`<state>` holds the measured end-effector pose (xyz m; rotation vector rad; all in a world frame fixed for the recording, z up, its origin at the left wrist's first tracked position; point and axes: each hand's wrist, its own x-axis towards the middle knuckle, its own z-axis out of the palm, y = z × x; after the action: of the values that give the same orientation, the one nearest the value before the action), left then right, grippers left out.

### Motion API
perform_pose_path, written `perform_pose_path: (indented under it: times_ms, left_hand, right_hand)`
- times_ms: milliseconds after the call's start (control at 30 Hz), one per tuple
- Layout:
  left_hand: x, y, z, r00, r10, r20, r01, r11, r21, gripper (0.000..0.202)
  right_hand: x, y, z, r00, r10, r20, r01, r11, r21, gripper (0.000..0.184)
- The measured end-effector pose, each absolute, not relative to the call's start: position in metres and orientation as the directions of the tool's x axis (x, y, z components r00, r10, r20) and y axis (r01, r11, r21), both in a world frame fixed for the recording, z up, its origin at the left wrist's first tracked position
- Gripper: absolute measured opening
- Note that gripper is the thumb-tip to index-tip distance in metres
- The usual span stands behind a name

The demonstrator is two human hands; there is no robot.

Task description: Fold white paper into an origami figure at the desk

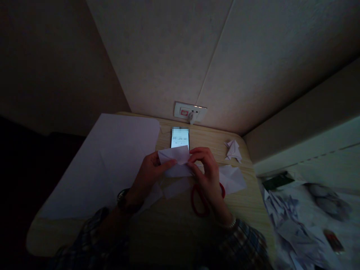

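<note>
A small folded sheet of white paper (pixel 177 153) is held up between my two hands above the table. My left hand (pixel 152 168) pinches its left side, the thumb lying across the front. At its right edge, my right hand (pixel 205 165) grips the paper between thumb and fingertips. Under my right hand lie scissors with red handles (pixel 200 202), their blades hidden. Just behind the folded sheet, a phone (pixel 180 137) with a lit timer screen is partly covered by it. Loose paper pieces (pixel 177 188) rest below my hands.
A large white sheet (pixel 112 150) covers the table's left part. A folded paper figure (pixel 233 150) sits at the back right, near another creased paper (pixel 232 179). Behind stands a wall with a socket and plug (pixel 191 112). Crumpled papers (pixel 295 228) lie right of the table (pixel 247 210).
</note>
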<state>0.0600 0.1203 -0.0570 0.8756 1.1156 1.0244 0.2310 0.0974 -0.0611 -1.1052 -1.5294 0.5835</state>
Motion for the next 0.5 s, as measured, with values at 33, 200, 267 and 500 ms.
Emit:
perform_pose_path:
  times_ms: [33, 200, 267, 500]
  left_hand:
    - [0.0601, 0.1202, -0.0576, 0.122, 0.953, -0.278, -0.191, 0.298, 0.935, 0.042]
    - [0.0606, 0.1203, -0.0598, 0.124, 0.959, -0.254, -0.137, 0.270, 0.953, 0.044]
    - [0.0612, 0.1198, -0.0594, 0.132, 0.959, -0.251, -0.126, 0.267, 0.955, 0.043]
    - [0.0641, 0.1177, -0.0571, 0.168, 0.947, -0.275, -0.190, 0.305, 0.933, 0.047]
  right_hand:
    - [0.2300, 0.0974, -0.0618, 0.053, 0.883, 0.467, 0.312, 0.430, -0.847, 0.011]
    - [0.2266, 0.0965, -0.0661, 0.124, 0.929, 0.350, 0.194, 0.323, -0.926, 0.009]
    - [0.2255, 0.0963, -0.0677, 0.152, 0.936, 0.317, 0.159, 0.293, -0.943, 0.009]
    - [0.2232, 0.0975, -0.0696, 0.213, 0.949, 0.232, 0.044, 0.228, -0.973, 0.012]
